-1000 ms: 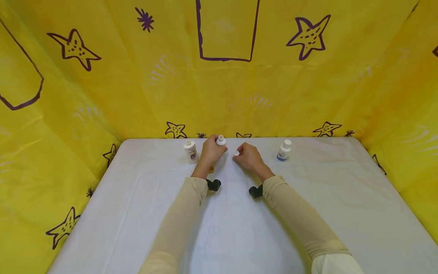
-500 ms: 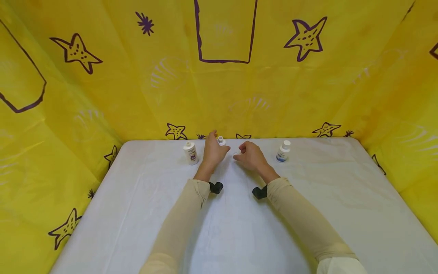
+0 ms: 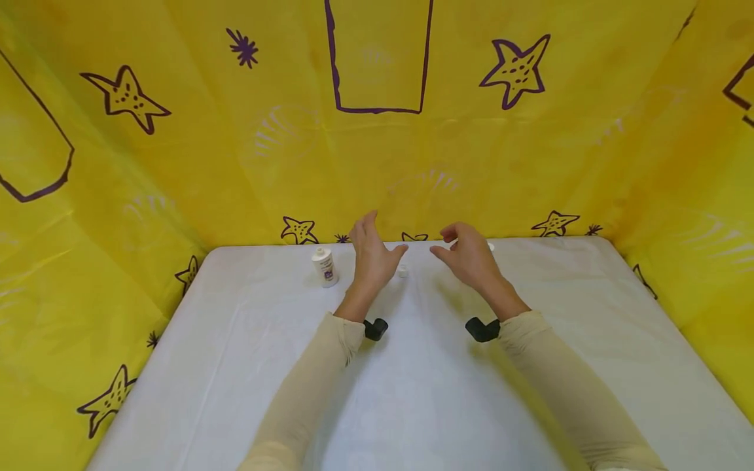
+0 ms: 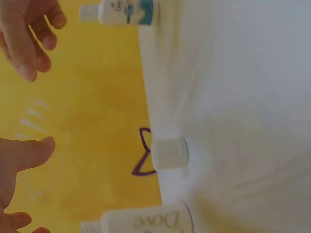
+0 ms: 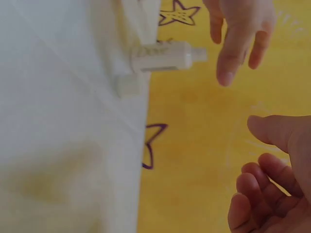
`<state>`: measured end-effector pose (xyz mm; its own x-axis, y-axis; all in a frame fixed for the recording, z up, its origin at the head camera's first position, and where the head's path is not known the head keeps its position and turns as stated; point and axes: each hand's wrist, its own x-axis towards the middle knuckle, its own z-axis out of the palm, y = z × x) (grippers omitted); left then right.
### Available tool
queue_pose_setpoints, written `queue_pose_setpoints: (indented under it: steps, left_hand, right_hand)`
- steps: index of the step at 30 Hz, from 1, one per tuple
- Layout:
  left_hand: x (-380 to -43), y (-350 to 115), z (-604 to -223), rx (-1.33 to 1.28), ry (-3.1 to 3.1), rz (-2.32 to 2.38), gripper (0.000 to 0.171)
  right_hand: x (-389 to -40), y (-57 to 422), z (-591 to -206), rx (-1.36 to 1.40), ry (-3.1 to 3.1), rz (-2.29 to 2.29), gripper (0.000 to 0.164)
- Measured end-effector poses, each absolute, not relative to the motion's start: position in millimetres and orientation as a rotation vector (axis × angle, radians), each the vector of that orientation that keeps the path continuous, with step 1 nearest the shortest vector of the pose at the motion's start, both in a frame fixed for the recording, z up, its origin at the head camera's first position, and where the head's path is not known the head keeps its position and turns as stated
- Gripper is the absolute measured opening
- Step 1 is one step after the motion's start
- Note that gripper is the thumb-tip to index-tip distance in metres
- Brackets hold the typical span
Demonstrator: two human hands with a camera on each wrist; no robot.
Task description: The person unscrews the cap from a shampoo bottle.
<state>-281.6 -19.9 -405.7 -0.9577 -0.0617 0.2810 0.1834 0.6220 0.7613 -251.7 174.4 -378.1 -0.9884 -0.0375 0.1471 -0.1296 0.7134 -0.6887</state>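
My left hand [image 3: 374,255] is raised above the table with its fingers extended and thumb spread, holding nothing. Facing it across a gap is my right hand [image 3: 469,257], its fingers loosely bent and also holding nothing. Between and below them, a small white cap [image 3: 403,270] stands on the table. Beside this cap, the left wrist view shows an uncapped white Dove bottle [image 4: 148,221]; in the head view my left hand hides it. The right wrist view has the same bottle [image 5: 163,57] and cap [image 5: 127,86].
Left of my left hand stands another white bottle [image 3: 325,267] with a printed label. A capped bottle with a blue label [image 4: 127,12] is mostly hidden behind my right hand in the head view. The white-covered table [image 3: 412,392] meets a yellow patterned curtain [image 3: 377,163].
My left hand has let go of the Dove bottle and lifted. My right hand has released the white cap onto the table and moved up and right, now covering most of the blue-labelled bottle.
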Motion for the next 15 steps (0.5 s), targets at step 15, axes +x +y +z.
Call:
queue_pose_setpoints:
  steps: [15]
  left_hand:
    - [-265.7,41.8,-418.1,-0.397,-2.601,-1.276,0.093]
  right_hand:
    - [-229.1,232.3,-358.6,0.012,-2.723,1.075,0.051]
